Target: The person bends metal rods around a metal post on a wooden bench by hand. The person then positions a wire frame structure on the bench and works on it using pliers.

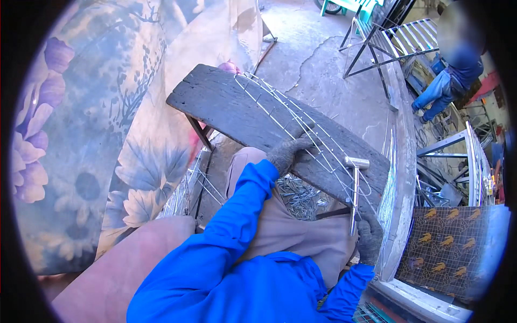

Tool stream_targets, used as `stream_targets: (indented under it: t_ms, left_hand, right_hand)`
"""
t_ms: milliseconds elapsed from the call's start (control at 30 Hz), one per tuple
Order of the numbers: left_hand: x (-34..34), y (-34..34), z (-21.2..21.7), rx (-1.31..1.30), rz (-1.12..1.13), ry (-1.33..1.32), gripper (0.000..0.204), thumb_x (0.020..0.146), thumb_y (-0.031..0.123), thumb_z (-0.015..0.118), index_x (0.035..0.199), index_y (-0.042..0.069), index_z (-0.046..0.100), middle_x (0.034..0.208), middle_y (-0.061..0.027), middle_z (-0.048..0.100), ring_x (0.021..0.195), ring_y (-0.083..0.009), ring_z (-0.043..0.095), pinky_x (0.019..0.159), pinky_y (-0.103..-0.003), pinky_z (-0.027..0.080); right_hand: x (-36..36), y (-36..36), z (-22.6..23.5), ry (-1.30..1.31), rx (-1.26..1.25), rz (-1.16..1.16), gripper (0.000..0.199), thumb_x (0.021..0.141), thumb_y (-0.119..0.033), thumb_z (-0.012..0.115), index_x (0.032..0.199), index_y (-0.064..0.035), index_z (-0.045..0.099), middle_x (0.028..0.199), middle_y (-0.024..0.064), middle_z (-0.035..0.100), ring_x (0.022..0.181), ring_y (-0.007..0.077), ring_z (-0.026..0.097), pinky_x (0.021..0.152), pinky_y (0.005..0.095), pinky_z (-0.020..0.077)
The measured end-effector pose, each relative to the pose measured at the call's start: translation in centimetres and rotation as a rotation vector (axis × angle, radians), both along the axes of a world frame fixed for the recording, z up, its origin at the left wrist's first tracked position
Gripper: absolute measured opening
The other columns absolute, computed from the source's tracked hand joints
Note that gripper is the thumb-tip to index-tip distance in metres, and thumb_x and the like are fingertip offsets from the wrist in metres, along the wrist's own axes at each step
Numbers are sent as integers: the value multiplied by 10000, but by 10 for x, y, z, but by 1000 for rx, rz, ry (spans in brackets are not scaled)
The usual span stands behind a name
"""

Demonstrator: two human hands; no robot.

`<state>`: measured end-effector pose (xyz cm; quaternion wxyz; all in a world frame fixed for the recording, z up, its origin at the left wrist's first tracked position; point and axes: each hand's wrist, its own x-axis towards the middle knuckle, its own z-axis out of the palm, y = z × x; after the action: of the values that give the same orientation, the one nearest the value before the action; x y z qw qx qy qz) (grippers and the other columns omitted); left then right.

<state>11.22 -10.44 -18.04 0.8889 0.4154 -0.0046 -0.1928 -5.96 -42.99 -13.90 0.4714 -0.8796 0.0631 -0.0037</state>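
Both my hands wear dark grey gloves. On a worn dark wooden bench [215,97] lies a long, narrow frame of thin metal rods [280,110], its rods joined by short cross pieces. My left hand [291,148] grips the near side of this frame against the wood, around its middle. Beside the bench's right end, my right hand [370,237] is closed at the handle of a silver metal hammer [355,188]. The hammer's head sits over the rounded right end of the frame. Some fingers of the right hand are hidden.
Metal offcuts [301,196] lie in a heap below the bench. Long thin rods [386,188] stand by its right end. A flowered cloth [107,118] hangs at the left. Far right, a person [452,70] stands near a metal rack [409,40].
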Motion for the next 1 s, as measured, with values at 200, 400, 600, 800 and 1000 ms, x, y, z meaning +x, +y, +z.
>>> stream_targets:
  t_ms: [200, 400, 600, 800, 1000]
  left_hand:
    - [-2, -3, -5, -72, 28, 4, 656, 922, 217, 623, 1499, 130, 324, 1175, -129, 630, 970, -217, 665, 838, -344, 560]
    - [-5, -2, 4, -235, 25, -21, 625, 954, 338, 595, 1492, 145, 344, 1124, -162, 644, 967, -255, 668, 837, -386, 569]
    - [0, -9, 5, -195, 145, 153, 632, 962, 542, 517, 1459, 165, 423, 1117, -223, 636, 961, -296, 669, 845, -419, 571]
    - [2, -7, 0, -225, 105, 64, 748, 921, 658, 482, 1470, 154, 413, 1150, -200, 645, 948, -268, 681, 853, -411, 571]
    - [4, -6, -7, -216, 76, 37, 655, 961, 487, 481, 1502, 140, 358, 1219, -227, 611, 1013, -284, 658, 935, -418, 536]
  right_hand:
    - [2, -8, -4, -220, -166, 40, 321, 890, -226, 639, 1119, -7, 688, 808, 3, 612, 689, 92, 532, 603, 271, 444]
    - [3, 1, 27, 144, 147, 20, 370, 870, -284, 645, 1096, 3, 699, 750, -9, 602, 664, 70, 525, 565, 240, 411]
    - [2, 7, 28, 177, 379, -51, 381, 877, -257, 661, 1129, 28, 640, 775, 42, 612, 668, 105, 548, 590, 274, 443]
    - [-8, -3, 9, 238, 683, -41, 368, 871, -232, 650, 1077, 69, 602, 712, 51, 575, 582, 133, 524, 541, 275, 432]
    - [-10, 4, -1, 342, 1094, -81, 387, 891, -208, 626, 1173, 52, 573, 659, 3, 482, 542, 100, 438, 499, 267, 377]
